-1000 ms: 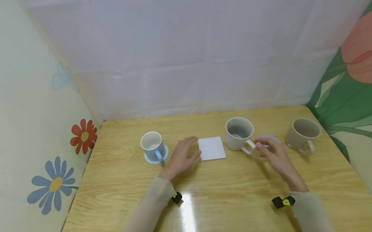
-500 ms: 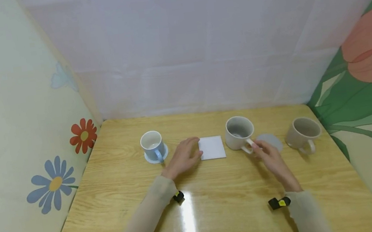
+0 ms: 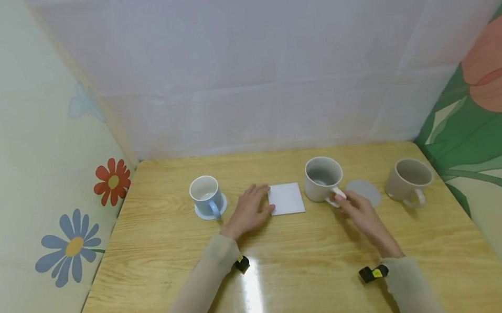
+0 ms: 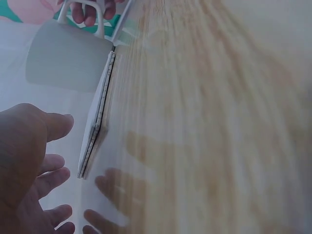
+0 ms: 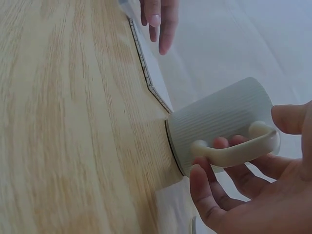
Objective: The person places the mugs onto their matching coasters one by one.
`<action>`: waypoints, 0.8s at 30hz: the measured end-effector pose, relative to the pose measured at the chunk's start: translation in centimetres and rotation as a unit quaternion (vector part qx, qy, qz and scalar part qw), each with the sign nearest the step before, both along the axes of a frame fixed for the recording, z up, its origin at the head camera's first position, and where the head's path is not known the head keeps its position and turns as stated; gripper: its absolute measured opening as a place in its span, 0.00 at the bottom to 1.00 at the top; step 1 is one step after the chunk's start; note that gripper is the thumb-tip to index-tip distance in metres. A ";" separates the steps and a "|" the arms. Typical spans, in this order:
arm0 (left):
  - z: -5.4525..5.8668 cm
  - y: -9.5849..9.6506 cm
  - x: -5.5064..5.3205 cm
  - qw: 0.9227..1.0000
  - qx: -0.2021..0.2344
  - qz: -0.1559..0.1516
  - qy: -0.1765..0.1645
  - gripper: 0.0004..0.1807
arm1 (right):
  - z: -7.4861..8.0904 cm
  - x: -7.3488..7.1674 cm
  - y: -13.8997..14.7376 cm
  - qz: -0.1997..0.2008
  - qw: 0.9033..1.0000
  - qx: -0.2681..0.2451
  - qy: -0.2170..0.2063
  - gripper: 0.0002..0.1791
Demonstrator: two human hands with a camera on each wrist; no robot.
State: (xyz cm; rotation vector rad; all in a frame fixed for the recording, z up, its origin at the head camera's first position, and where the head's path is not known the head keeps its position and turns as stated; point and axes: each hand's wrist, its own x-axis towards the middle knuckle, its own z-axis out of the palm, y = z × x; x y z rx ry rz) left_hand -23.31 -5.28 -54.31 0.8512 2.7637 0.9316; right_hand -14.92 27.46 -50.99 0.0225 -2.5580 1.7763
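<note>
A white ribbed mug (image 3: 321, 181) stands upright on the table, right of a thin white square coaster (image 3: 286, 199). My right hand (image 3: 360, 213) is at its handle (image 5: 239, 151); the right wrist view shows several fingers curled round the handle, with the thumb near its upper end. My left hand (image 3: 248, 210) is beside the square coaster's left edge, fingers relaxed and holding nothing. In the left wrist view that coaster (image 4: 97, 117) shows edge-on, its thumb and fingertips near it. A round grey coaster (image 3: 364, 193) lies just right of the ribbed mug.
Farther left, a blue-and-white mug (image 3: 205, 197) stands on a round pale blue coaster (image 3: 224, 208). A beige mug (image 3: 407, 181) stands near the right edge of the wooden table (image 3: 314, 275). A white cloth (image 3: 240, 73) hangs behind.
My right hand has moved left from over the round grey coaster, uncovering it, and has taken hold of the ribbed mug's handle. My left hand has shifted slightly right. The mugs have stayed put.
</note>
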 end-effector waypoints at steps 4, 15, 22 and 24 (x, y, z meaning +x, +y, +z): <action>0.0 0.2 -0.1 1.000 -0.014 -0.004 -0.008 0.37 | -0.1 0.0 -0.2 0.011 1.000 -0.003 0.013 0.22; -0.4 0.1 -0.1 0.999 -0.037 -0.012 -0.023 0.41 | -0.5 -0.5 -1.0 0.011 0.997 -0.073 -0.003 0.27; -0.9 0.1 -0.1 0.998 -0.058 -0.007 -0.027 0.41 | -0.9 -0.7 -1.1 0.009 0.993 -0.115 -0.015 0.31; -1.0 0.1 -0.1 0.997 -0.064 -0.006 -0.033 0.42 | -1.0 -0.8 -1.2 0.008 0.991 -0.130 -0.016 0.30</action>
